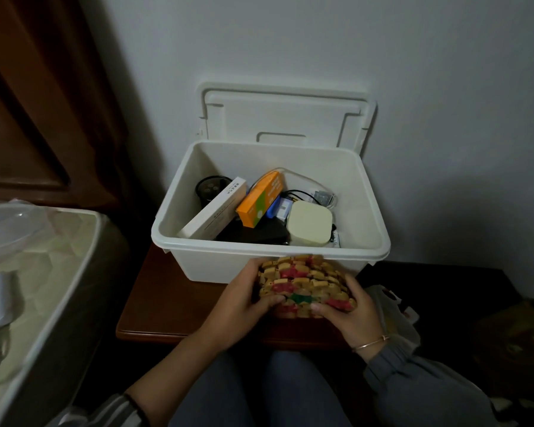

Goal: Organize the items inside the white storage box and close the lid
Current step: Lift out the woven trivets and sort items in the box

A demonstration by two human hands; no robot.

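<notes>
Fingers of the left hand (244, 298) were curled round the left edge of a beaded mat (302, 285), thumb pressed on its near face. We recorded the right hand (349, 312), a thin bracelet (371, 343) at its wrist, gripping the mat's right edge likewise. The mat, of small tan wooden blocks with red and green patches, was bunched into a lump and held outside the white storage box (173, 238), before its front wall; we could not tell whether they touched. The box, smooth plastic with rounded corners, stood on a brown wooden table (167, 306), its lid (284, 118) upright against the wall. Inside we noted, loosely jumbled, a black mesh cup (208, 188), a long white carton (216, 211) leaning, an orange carton (261, 200), a cream square case (310, 224) and tangled cables (309, 192).
</notes>
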